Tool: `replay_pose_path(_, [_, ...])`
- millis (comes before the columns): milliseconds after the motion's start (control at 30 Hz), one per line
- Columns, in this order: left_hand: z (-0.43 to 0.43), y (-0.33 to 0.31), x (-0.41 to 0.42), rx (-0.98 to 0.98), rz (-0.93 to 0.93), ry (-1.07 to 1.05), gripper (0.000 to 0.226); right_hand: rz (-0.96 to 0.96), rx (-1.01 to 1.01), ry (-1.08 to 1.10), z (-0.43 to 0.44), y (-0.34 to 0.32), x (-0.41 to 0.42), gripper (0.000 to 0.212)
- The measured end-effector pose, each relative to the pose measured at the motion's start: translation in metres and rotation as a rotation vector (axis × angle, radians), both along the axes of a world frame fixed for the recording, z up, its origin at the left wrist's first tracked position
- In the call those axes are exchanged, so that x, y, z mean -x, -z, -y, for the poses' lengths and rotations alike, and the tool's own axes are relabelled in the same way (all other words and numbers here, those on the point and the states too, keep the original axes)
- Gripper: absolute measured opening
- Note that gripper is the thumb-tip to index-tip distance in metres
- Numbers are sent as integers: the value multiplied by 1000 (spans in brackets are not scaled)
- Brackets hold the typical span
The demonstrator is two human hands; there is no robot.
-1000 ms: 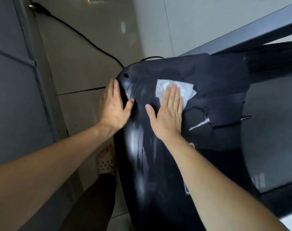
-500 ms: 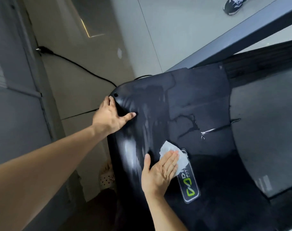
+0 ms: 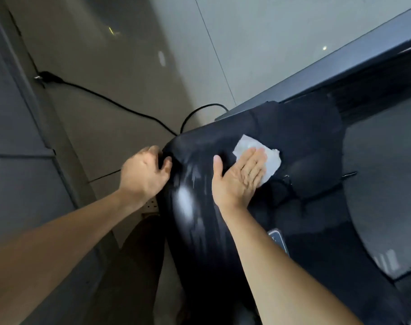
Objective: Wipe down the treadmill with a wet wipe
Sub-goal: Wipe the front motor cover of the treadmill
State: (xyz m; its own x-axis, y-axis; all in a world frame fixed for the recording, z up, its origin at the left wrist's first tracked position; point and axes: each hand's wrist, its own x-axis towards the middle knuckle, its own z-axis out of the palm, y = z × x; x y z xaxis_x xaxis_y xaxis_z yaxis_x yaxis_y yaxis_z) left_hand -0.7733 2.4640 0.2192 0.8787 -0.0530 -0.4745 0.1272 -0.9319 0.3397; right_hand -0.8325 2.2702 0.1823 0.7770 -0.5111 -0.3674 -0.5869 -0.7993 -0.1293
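The treadmill's glossy black front cover (image 3: pixel 305 148) fills the middle and right of the view, with wet streaks near its left edge. A white wet wipe (image 3: pixel 271 160) lies flat on the cover near its far end. My right hand (image 3: pixel 239 177) presses on the wipe with straight fingers, covering its near half. My left hand (image 3: pixel 144 173) grips the cover's rounded left corner, fingers curled over the edge and thumb on top. The grey running belt (image 3: pixel 382 184) lies to the right.
A black power cable (image 3: pixel 110 102) runs across the tiled floor from a wall plug at the left to the treadmill's front. A grey side rail (image 3: pixel 340 66) slants up to the right. A grey wall panel stands at left. My dark trouser leg and shoe (image 3: pixel 150 205) are below.
My right hand has slid the wipe from near the logo badge back up toward the cover's far end. My left hand has stayed on the left corner, its fingers curling further over the edge.
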Motion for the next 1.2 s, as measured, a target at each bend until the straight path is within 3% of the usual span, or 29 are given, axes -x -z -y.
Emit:
replay_pose_path(133, [7,10,-39,77,-20,49,27,-99,87,-421,-20,0,-52,96])
replay_pose_path(233, [29,12,-65,150,-91,51,37,-103,62,-567,-6,-9,-31,93])
replay_pose_path(300, [47,9,-79,171,-139,122,46,-100,58,-520,18,-15,2,92])
replay_pose_path(400, [79,3,-91,123,-276,286,59,-173,45,-56,48,-16,74,99])
replay_pose_path(533, [103,-6,-98,6,-403,305,66,-361,-153,641,40,-35,150,132])
replay_pose_path(667, [115,-12,-100,-6,-469,286,68,-369,-268,1000,42,-40,96,108])
replay_pose_path(733, [116,-9,-95,-24,-453,266,67,-246,-254,891,38,-34,45,104])
replay_pose_path(867, [118,-2,-89,-86,-387,253,85,-12,-274,293,16,-27,-28,102])
replay_pose_path(933, [118,2,-87,-101,-367,273,71,108,-223,-23,27,-21,-18,92])
replay_pose_path(1000, [116,5,-87,-115,-337,298,55,170,-200,-190,47,-7,13,88])
replay_pose_path(1133, [121,10,-89,-186,-329,352,70,30,-77,77,67,4,111,90])
replay_pose_path(1200, [121,11,-88,-227,-348,388,89,-73,-43,252,62,0,159,91])
